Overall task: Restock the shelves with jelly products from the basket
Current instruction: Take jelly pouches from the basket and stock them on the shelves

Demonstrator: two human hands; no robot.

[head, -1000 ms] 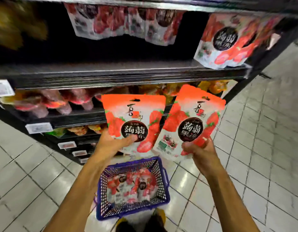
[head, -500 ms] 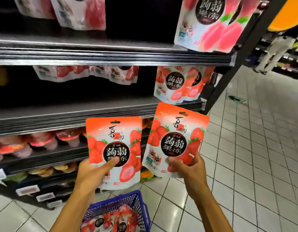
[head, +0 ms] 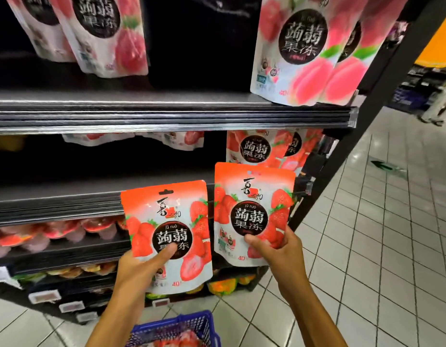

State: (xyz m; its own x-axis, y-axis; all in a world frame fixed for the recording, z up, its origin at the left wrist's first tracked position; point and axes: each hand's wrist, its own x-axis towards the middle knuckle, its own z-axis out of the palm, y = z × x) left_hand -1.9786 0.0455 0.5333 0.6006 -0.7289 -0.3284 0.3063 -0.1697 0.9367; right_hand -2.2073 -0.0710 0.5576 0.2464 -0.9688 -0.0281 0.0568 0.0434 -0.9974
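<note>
My left hand (head: 141, 267) grips a red-and-white strawberry jelly pouch (head: 167, 221) by its lower left corner, thumb across the front. A second, matching pouch (head: 252, 196) is held upright by my right hand (head: 279, 249), which pinches its lower edge. Both pouches hover in front of the middle shelf (head: 66, 196), just below the strawberry pouches (head: 257, 149) standing at that shelf's right end. The blue basket (head: 182, 326) sits on the floor at the bottom, with more pouches inside.
Peach jelly pouches (head: 299, 51) stand on the upper shelf (head: 167, 113), others (head: 101, 33) at its left. Lower shelves hold jelly cups (head: 54, 234). A black upright (head: 362, 121) ends the shelving. White tiled aisle floor (head: 379, 246) lies to the right.
Both hands have lifted the two pouches from above the basket up to the middle shelf level. The view has tilted upward, so the basket has slid to the bottom edge.
</note>
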